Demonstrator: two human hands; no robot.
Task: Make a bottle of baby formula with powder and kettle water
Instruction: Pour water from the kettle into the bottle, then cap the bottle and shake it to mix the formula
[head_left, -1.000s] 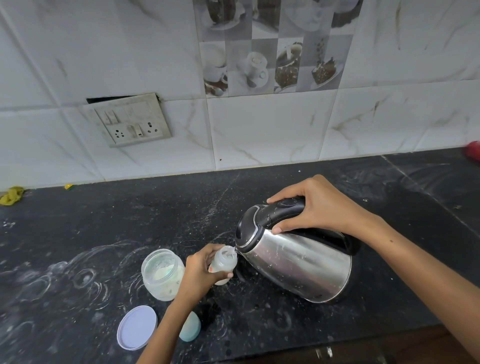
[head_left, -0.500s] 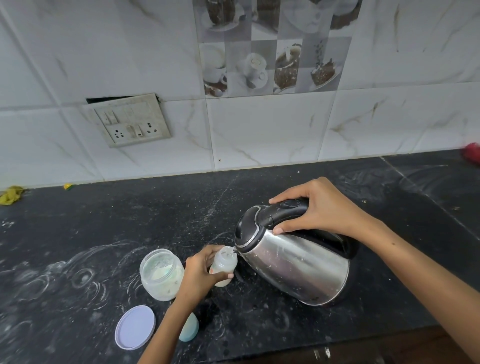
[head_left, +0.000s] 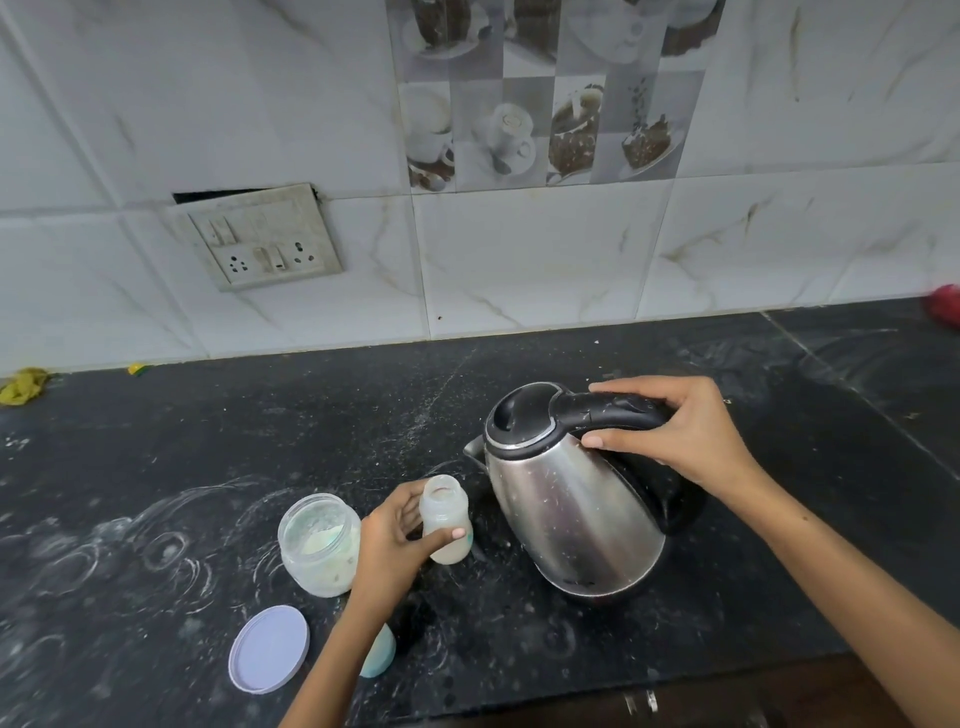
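- The left hand (head_left: 395, 540) grips the bottle (head_left: 445, 519), upright on the counter (head_left: 156, 441), just left of the kettle (head_left: 571, 509).
- The right hand (head_left: 670, 431) wraps the kettle's handle; the spout points left, above and just beside the bottle's open mouth.
- The bottle looks translucent, with cloudy liquid inside.
- An open powder jar (head_left: 319, 543) stands just left.

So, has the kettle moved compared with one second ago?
Yes. The kettle has tipped back toward upright, and its spout has drawn away to the right of the bottle, judged against the powder jar, which stays put.
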